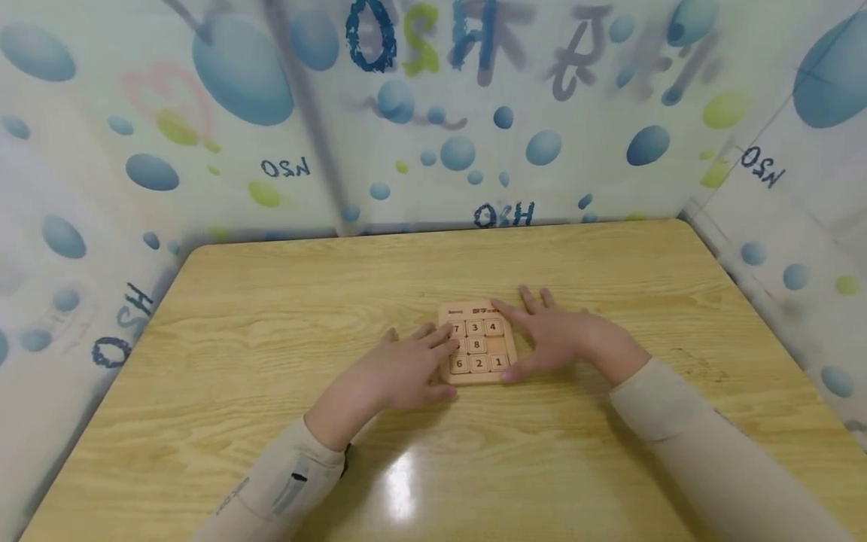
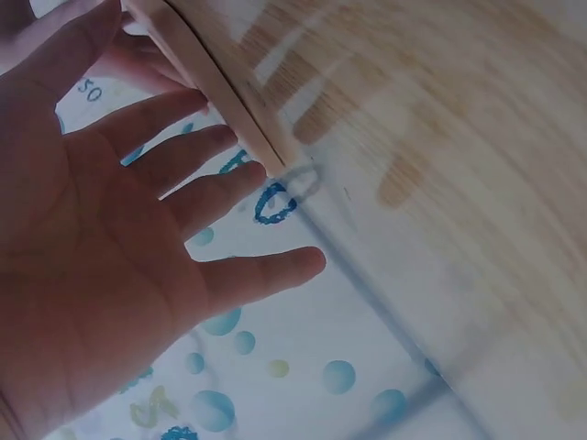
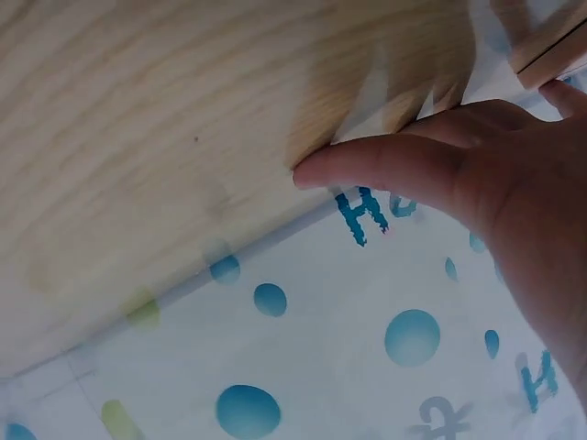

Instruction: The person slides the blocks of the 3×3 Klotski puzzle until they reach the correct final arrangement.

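A wooden number sliding puzzle [image 1: 477, 345] lies flat on the table between both hands. Its top row reads 7, 3, 4 and its bottom row 6, 2, 1; the 8 is in the centre, with a bare slot [image 1: 497, 345] to its right. Fingers of the left hand [image 1: 406, 369] reach over the left edge, hiding most of the middle row's left tile. Spread along the right side is the right hand [image 1: 558, 335], index finger at the top corner, thumb at the lower one. The left wrist view shows the puzzle's edge [image 2: 220, 92] beside extended fingertips.
The wood-grain table [image 1: 305, 301] has rounded far corners. Behind it and along both sides stand pale walls [image 1: 420, 188] patterned with blue and green drops and lettering. Light-coloured sleeves [image 1: 704, 444] cover both forearms.
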`<control>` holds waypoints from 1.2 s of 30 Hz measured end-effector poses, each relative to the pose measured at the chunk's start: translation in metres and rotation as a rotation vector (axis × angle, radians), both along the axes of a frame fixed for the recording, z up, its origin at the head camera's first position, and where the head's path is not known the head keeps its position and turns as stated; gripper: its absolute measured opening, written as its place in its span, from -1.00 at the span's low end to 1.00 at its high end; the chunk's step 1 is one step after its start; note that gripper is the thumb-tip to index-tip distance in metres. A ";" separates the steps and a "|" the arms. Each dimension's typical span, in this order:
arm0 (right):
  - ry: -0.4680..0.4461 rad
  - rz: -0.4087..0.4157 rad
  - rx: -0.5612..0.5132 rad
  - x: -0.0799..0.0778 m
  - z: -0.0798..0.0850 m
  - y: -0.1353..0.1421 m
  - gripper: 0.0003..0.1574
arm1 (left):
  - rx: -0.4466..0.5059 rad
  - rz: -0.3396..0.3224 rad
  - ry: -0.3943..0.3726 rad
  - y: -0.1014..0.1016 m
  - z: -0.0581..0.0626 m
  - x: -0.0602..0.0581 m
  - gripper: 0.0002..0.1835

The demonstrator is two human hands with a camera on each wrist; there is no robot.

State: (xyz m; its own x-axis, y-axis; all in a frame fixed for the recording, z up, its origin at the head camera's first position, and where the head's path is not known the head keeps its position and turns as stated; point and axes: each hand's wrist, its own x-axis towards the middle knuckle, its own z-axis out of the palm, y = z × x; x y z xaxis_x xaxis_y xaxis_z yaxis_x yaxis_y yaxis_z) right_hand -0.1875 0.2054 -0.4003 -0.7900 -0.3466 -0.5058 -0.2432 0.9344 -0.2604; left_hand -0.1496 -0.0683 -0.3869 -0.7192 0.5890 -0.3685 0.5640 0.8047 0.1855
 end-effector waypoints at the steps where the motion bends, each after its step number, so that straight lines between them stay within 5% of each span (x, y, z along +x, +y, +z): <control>1: 0.004 -0.003 0.000 0.000 0.000 -0.001 0.62 | -0.002 0.000 0.003 0.000 0.001 0.001 -0.14; 14: -0.003 -0.024 -0.022 -0.002 -0.001 -0.007 0.61 | -0.032 -0.053 0.046 0.017 -0.002 0.006 -0.15; 36: -0.043 -0.032 -0.012 0.002 -0.002 -0.005 0.62 | 0.002 -0.126 -0.060 0.037 -0.003 -0.003 -0.18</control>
State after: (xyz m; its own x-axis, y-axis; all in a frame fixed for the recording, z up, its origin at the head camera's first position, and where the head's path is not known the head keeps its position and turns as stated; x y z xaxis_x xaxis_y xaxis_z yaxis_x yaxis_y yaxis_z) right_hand -0.1858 0.2003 -0.4019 -0.7785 -0.3275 -0.5355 -0.2012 0.9383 -0.2814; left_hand -0.1530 -0.0316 -0.3902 -0.6159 0.6742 -0.4076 0.6485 0.7276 0.2236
